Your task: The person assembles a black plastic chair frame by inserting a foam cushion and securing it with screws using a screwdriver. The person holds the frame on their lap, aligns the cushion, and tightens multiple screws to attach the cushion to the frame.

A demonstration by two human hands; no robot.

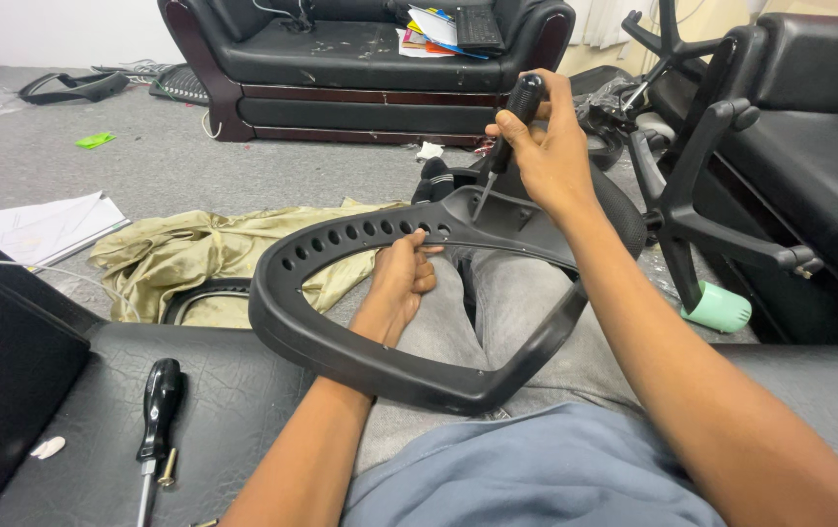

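Blue-grey fabric of the person's shirt (pixel 536 468) fills the bottom edge, with grey trousers (pixel 497 303) beyond it. Across the lap lies a curved black plastic chair frame (pixel 341 353) with a row of oval holes along its upper arc. Reaching through the frame's opening, the left hand (pixel 401 278) is clenched around the inner edge of that arc. Raised above the frame, the right hand (pixel 548 146) is grasping the black-handled screwdriver (pixel 509 141), whose metal tip meets the frame's upper bracket.

At the person's left, on a black leather seat (pixel 194 390), rests a second black-handled screwdriver (pixel 157 415) with a small brass-coloured screw (pixel 167 470) touching it — a white scrap (pixel 48 447) lies near.

Grey carpet (pixel 194 161) covers the floor. On it lie a crumpled olive-green cloth (pixel 194 256), white paper sheets (pixel 53 226) and a small green scrap (pixel 95 140). Against the far wall stands a black leather sofa (pixel 360 68), carrying a laptop (pixel 477 24) and coloured papers (pixel 429 31). On the right, a black star-shaped chair base (pixel 692 210) leans near another black sofa (pixel 829 176) — a mint-green cylinder (pixel 719 307) lies at its foot.
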